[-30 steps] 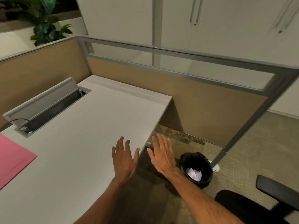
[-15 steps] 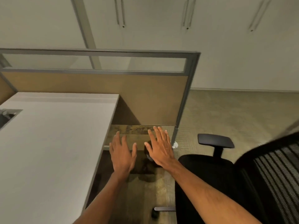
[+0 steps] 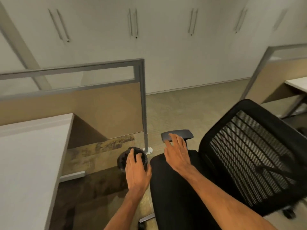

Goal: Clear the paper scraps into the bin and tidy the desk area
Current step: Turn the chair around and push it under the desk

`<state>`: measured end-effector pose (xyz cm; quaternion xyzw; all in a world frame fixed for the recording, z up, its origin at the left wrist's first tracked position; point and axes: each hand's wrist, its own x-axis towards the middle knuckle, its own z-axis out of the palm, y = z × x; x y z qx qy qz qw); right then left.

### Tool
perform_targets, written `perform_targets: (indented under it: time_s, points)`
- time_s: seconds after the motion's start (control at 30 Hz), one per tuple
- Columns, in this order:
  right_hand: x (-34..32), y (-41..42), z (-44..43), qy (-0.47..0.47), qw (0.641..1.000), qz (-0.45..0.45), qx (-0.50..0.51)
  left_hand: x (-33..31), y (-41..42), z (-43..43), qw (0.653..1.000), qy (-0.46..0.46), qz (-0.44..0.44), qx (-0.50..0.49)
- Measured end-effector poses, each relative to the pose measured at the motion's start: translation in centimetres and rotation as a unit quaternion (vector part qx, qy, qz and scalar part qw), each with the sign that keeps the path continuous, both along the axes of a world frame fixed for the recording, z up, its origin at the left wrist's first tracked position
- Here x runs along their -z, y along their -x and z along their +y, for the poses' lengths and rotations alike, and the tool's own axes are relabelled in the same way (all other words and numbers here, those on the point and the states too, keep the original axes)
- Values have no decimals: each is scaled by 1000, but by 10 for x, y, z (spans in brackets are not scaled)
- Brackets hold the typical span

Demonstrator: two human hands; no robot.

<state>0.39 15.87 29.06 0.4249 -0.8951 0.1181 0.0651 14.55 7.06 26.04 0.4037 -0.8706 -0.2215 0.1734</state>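
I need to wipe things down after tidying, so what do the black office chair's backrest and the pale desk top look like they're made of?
The black office chair's backrest looks like woven mesh in a black, probably plastic, frame: light shows through its fine striped weave. The pale desk top seems a matte laminate board: flat, even off-white, no grain or gloss, though the core is not visible.

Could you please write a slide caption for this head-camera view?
Both hands open: right hand reaching toward the office chair's armrest, left hand above the black bin.
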Motion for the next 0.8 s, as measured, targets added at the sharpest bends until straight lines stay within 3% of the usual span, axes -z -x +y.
perform_targets:
  time_s: [0.43,0.8]
  points:
    - [-52,171,187,-43,985,81,147,2,167,201,983,-87,40,157]
    - [-73,284,279,-87,973,10,215,-53,328,312,967,-133,91,198]
